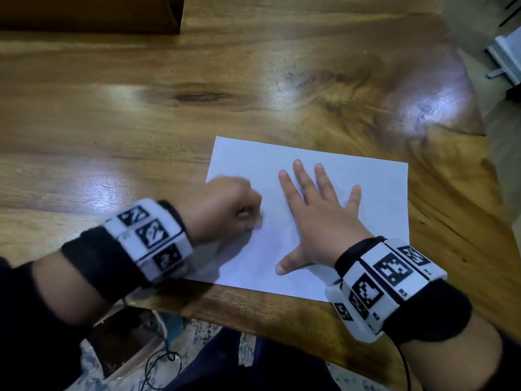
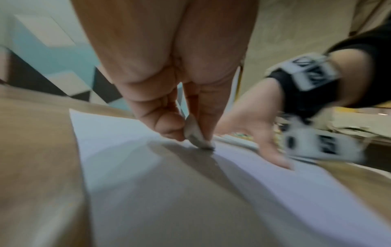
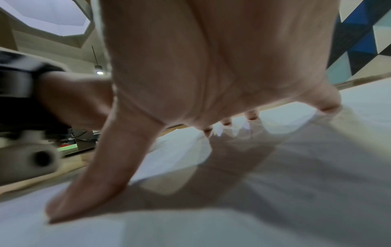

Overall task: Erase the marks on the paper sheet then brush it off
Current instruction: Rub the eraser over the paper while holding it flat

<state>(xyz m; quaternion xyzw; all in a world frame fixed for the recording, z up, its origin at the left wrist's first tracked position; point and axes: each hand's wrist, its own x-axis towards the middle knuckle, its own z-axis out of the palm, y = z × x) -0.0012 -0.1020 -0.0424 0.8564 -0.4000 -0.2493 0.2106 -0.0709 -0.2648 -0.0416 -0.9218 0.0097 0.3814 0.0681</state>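
A white paper sheet [image 1: 375, 198] lies near the front edge of the wooden table [image 1: 112, 122]. My left hand [image 1: 225, 206] is curled at the sheet's left part and pinches a small grey eraser [image 2: 195, 135], whose tip touches the paper [image 2: 118, 133]. In the head view the eraser is hidden under the fingers, and the hand is blurred. My right hand [image 1: 318, 218] lies flat on the middle of the sheet with fingers spread. Its thumb [image 3: 88, 192] and fingertips press the paper [image 3: 317, 167]. No marks show clearly on the sheet.
Small dark crumbs [image 1: 293, 71] are scattered on the wood beyond the sheet. A white object [image 1: 507, 57] stands off the table at the far right. A brown box [image 1: 127, 342] and a black cord [image 1: 163, 365] lie on the floor below the table's front edge.
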